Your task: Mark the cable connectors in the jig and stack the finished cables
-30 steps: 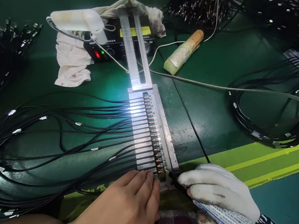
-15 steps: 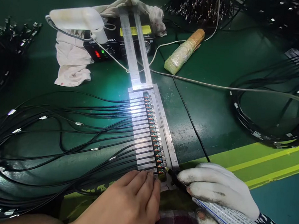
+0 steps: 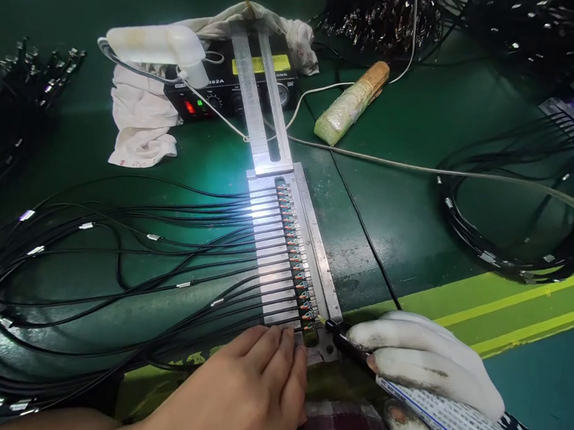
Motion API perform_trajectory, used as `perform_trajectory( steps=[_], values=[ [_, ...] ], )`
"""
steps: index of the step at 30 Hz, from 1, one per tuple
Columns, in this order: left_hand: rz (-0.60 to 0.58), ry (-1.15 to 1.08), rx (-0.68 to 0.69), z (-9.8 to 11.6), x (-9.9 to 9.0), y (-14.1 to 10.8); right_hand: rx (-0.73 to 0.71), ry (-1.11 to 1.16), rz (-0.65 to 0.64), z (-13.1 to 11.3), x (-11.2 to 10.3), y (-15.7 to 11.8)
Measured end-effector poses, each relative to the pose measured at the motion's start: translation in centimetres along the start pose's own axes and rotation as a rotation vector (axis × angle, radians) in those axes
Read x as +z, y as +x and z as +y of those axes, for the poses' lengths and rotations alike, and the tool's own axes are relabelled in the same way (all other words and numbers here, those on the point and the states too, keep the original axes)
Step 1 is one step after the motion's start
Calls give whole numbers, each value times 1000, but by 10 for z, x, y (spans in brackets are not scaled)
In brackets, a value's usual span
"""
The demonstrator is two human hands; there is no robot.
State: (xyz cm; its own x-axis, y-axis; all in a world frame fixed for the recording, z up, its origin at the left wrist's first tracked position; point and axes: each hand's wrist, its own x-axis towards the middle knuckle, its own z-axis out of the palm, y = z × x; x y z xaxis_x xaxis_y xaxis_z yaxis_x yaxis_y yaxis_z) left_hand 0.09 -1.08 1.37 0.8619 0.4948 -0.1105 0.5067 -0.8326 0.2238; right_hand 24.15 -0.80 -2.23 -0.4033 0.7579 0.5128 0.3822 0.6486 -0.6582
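Observation:
A metal fixture (image 3: 276, 260) lies on the green table, with a row of black cables (image 3: 187, 280) running into it from the left. Small connector ends with coloured wires sit along its dark slot. My bare left hand (image 3: 248, 384) rests at the fixture's near end, fingers together over the lowest cables; whether they grip anything is hidden. In my gloved right hand (image 3: 424, 365) is a white printed syringe-like tube (image 3: 454, 420) with a black front part. Its thin tip is at the lowest connectors, on the slot's right side.
Behind the fixture stands a black control box (image 3: 211, 100) under a cloth (image 3: 142, 124) and a white bottle (image 3: 156, 44). A wrapped block (image 3: 350, 104) lies right of it. Coiled cables (image 3: 502, 258) are at the right.
My right hand and the tube have shifted slightly right and down, the black front now a little farther from the slot. My left hand has stayed in place. The view has shifted slightly.

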Motion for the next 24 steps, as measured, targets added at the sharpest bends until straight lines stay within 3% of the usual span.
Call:
perform_trajectory(
  steps=[3,14,24],
  values=[
    [-35,-11,51,1,-1,-1,15,42,40,0,0,-6],
    [-60,-20,61,-1,-3,1,8,65,-91,1,1,-1],
    [-76,-154,100,0,-8,0,-4,76,-97,2,0,-3]
  ],
)
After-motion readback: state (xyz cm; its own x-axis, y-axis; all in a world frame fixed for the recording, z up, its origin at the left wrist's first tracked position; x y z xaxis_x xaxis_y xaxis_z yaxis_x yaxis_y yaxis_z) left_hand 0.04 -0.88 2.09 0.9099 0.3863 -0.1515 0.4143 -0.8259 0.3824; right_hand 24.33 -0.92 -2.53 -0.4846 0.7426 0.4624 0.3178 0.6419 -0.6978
